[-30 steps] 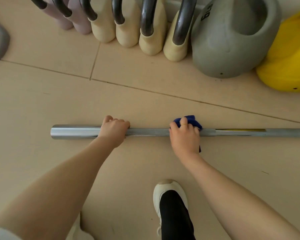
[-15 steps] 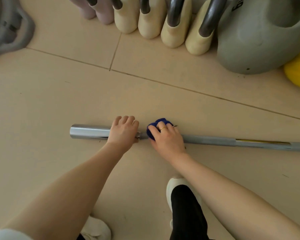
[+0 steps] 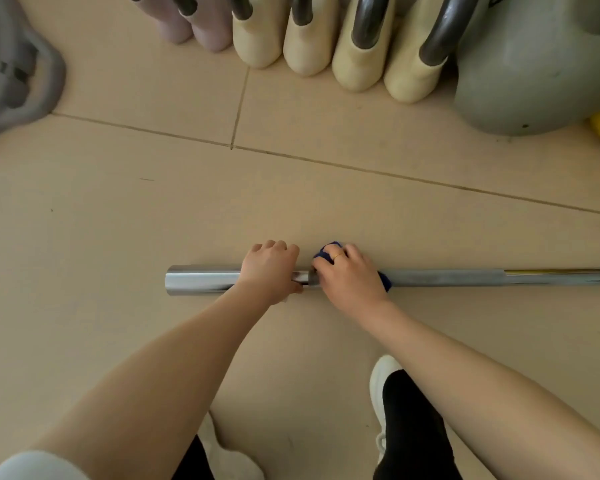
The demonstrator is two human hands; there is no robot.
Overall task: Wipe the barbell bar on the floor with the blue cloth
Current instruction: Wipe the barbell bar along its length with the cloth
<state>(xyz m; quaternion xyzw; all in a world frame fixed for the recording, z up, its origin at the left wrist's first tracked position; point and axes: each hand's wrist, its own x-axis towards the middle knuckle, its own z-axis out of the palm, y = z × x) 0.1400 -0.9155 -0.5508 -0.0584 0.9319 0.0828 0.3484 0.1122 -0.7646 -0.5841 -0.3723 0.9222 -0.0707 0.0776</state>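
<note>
On the floor point(image 3: 84, 220), a bar point(image 3: 447, 277) lies flat. The left hand point(image 3: 269, 271) grips it steady; the right hand point(image 3: 349, 275) clamps a cloth point(image 3: 323, 253) around it to wipe.

Lighting: soft, even daylight, moderately bright; I see no hard shadows, only faint shading on the floor point(image 3: 118, 220) under my forearms. Glare: bright streaks along the polished end of the barbell bar point(image 3: 201, 280), duller sheen on the dark kettlebell handles point(image 3: 369, 26). Focus: centre fairly sharp, slightly soft overall. Distortion: wide-angle bending at the edges; floor seams curve, my arms loom large near the bottom.
</note>
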